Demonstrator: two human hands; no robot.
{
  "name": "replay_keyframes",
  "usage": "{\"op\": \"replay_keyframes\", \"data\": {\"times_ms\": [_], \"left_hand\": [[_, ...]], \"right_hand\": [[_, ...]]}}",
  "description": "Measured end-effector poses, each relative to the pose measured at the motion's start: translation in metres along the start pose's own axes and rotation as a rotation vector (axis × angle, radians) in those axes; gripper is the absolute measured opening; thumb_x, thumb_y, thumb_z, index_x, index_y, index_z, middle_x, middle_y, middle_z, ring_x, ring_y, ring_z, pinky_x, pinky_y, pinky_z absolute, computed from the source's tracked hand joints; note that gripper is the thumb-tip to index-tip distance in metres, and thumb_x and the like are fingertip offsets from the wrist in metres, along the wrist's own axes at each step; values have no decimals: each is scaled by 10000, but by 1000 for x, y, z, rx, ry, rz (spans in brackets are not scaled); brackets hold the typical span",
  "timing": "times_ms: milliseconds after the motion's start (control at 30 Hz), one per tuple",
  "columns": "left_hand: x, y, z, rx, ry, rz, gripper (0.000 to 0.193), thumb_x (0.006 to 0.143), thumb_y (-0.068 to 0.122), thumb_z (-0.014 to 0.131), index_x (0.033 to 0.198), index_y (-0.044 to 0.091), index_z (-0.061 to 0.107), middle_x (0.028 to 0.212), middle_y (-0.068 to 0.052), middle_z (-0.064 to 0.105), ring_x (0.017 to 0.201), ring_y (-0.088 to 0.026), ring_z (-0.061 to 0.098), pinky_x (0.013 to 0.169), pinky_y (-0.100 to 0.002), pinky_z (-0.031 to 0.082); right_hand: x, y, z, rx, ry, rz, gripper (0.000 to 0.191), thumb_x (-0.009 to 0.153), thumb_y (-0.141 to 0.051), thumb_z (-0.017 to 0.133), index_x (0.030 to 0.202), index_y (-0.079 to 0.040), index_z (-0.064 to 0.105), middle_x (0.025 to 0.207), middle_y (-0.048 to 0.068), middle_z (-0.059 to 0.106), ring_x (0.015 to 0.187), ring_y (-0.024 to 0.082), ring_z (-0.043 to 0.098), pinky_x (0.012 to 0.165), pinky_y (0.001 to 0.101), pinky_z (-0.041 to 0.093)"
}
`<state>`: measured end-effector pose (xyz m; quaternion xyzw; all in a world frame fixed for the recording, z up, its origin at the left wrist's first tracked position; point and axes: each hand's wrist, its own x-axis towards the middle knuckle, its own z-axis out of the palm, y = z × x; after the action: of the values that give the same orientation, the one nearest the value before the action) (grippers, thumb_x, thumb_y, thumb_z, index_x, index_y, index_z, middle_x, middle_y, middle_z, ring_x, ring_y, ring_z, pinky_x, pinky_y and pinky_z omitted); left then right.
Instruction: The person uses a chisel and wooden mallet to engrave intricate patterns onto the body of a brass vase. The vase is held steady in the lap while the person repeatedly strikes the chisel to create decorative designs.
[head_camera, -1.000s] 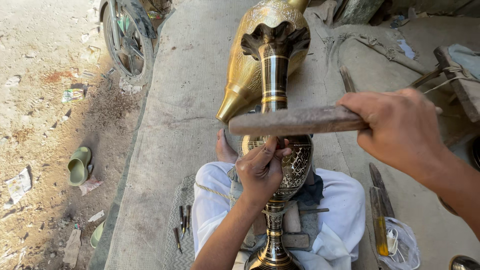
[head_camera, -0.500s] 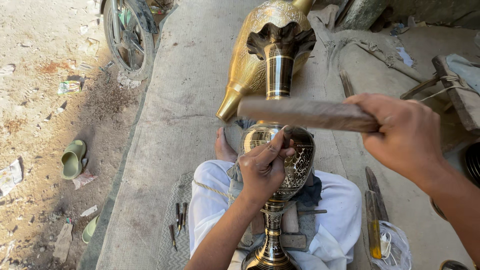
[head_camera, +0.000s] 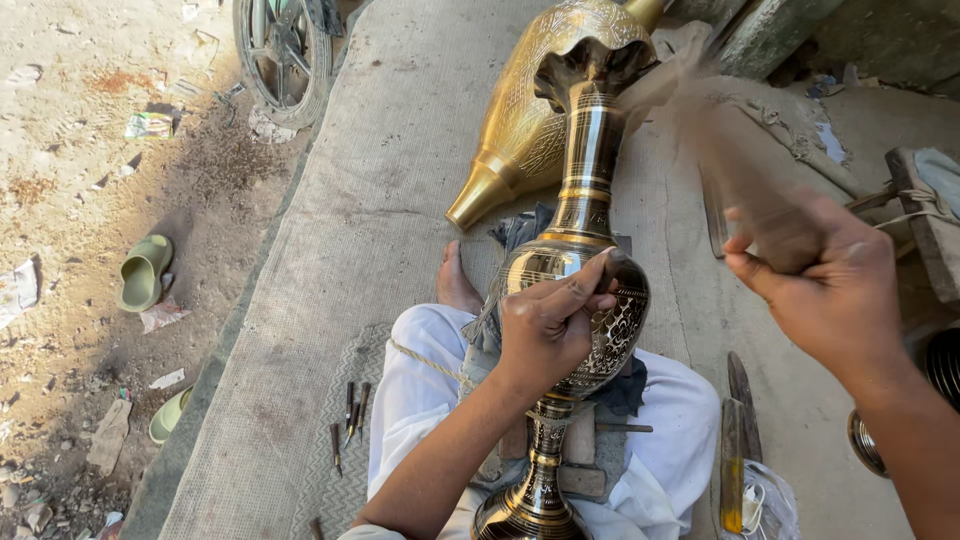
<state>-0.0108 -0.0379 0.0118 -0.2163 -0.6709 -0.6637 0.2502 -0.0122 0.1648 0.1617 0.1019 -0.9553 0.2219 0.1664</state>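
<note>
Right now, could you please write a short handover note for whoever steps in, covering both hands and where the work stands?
Left hand: pressed on the belly of the engraved brass vase, fingers pinched as if around a small tool; the tool itself is hidden.
Right hand: raised, grip closed on a wooden mallet, blurred mid-swing.
The vase lies across the lap. A second brass vase lies on the mat; spare chisels lie beside the left leg.
Done: much of the belly is patterned. What is left cannot be told.

A second brass vase lies on the mat. Green sandals sit on the dirt beside a wheel.
</note>
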Motion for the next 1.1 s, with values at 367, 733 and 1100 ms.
{"op": "replay_keyframes", "data": {"times_ms": [367,733,1100], "left_hand": [[4,3,-4,62,-18,-3,587,844,-131,650,1364,142,656,995,-55,797,947,-139,792,832,-255,629],[3,-2,-4,-27,-39,-16,552,841,-170,605,1338,63,666,1017,-96,794,944,-150,798,852,-250,640],[8,5,2,234,-89,-16,431,829,-48,739,1232,103,723,872,8,810,860,-151,789,1214,-616,50]], "right_hand": [[-4,11,7,-231,-25,38,321,867,-84,826,1156,-169,714,888,41,735,788,118,697,723,299,533],[-3,9,14,403,51,1,253,892,-116,782,1114,-180,680,923,6,712,931,95,687,856,264,567],[-17,10,-3,-104,21,63,361,764,-21,735,1094,-169,729,790,70,729,705,271,700,651,390,515]]}}
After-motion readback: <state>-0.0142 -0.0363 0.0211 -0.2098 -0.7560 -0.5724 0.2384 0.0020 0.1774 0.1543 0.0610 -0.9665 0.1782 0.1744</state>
